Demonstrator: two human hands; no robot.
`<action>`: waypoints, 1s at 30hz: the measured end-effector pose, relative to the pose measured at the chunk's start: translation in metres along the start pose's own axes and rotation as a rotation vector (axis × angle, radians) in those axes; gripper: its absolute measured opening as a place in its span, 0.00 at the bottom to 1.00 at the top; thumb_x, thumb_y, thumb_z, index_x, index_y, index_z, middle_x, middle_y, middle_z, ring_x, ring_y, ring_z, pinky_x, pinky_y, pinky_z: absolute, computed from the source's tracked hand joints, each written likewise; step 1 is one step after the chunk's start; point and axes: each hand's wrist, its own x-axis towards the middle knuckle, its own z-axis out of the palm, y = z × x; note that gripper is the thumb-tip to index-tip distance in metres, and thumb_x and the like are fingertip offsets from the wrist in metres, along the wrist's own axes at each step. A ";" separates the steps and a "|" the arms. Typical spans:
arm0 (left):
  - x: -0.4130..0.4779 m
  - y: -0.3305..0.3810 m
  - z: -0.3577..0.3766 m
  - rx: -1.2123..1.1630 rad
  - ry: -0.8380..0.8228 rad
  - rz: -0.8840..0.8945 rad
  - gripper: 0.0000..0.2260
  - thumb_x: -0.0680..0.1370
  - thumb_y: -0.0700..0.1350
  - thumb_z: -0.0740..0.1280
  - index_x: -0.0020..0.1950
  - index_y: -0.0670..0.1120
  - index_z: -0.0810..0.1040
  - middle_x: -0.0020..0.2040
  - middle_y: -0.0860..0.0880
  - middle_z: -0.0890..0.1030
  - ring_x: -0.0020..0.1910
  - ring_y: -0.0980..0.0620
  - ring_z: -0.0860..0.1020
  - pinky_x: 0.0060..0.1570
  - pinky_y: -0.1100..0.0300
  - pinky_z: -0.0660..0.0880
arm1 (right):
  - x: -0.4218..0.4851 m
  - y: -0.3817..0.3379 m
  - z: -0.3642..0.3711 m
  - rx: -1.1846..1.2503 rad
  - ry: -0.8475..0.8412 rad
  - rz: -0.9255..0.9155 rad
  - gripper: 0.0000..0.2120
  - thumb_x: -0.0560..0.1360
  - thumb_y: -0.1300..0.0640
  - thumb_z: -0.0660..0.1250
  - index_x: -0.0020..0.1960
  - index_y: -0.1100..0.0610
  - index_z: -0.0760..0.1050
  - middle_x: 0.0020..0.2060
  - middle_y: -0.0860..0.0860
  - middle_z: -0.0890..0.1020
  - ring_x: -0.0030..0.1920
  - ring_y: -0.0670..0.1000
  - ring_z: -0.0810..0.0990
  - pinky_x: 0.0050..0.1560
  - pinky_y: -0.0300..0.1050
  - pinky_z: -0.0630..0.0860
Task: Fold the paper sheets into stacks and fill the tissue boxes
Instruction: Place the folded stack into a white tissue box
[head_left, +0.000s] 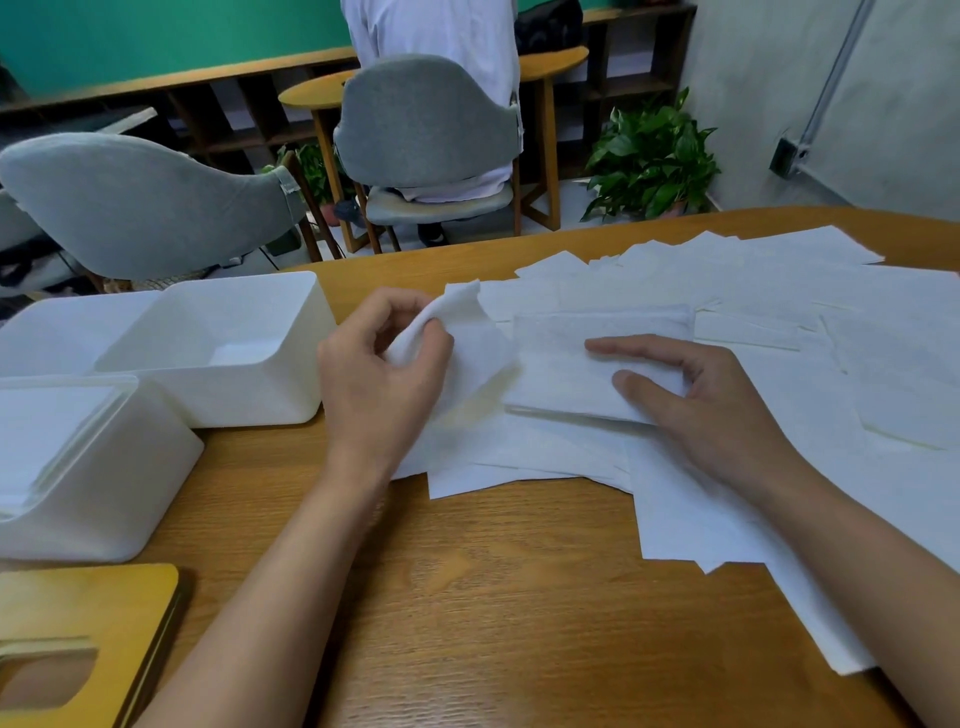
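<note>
Folding step, I think. My left hand pinches thin white paper sheet; right hand, fingers flat, presses folded white stack toward far edge of brown wooden surface. Next: fold sheet over stack, edges even.

Loose sheets lie spread over the right half of the bench. A folded stack sits on top of them, near the middle. The right grip rests on the stack. Just left of it, the left grip holds one sheet. Left of the sheets stands an open box. In front of it is a second box, which seems to have paper in it. A lid lies at the front left corner. Behind the bench are a near chair, a far chair and, to the right, a plant.
</note>
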 end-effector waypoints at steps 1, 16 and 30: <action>-0.001 0.003 0.000 -0.092 -0.016 -0.025 0.05 0.79 0.37 0.71 0.50 0.46 0.83 0.43 0.55 0.84 0.44 0.57 0.82 0.42 0.63 0.76 | 0.000 0.000 0.000 0.001 0.005 0.003 0.17 0.81 0.62 0.69 0.60 0.42 0.84 0.59 0.33 0.83 0.63 0.32 0.77 0.57 0.20 0.67; -0.016 0.024 0.017 -0.196 -0.480 -0.119 0.16 0.77 0.44 0.78 0.64 0.51 0.84 0.48 0.51 0.86 0.50 0.51 0.84 0.51 0.60 0.79 | -0.006 -0.016 0.009 0.112 -0.070 0.039 0.06 0.80 0.54 0.71 0.53 0.48 0.87 0.49 0.41 0.88 0.51 0.41 0.85 0.49 0.30 0.77; -0.016 0.030 0.018 -0.183 -0.403 -0.098 0.18 0.75 0.45 0.79 0.63 0.52 0.83 0.47 0.54 0.86 0.51 0.56 0.84 0.58 0.60 0.79 | -0.009 -0.013 0.013 -0.014 -0.235 -0.085 0.42 0.78 0.48 0.70 0.79 0.25 0.47 0.75 0.19 0.51 0.74 0.22 0.50 0.68 0.26 0.55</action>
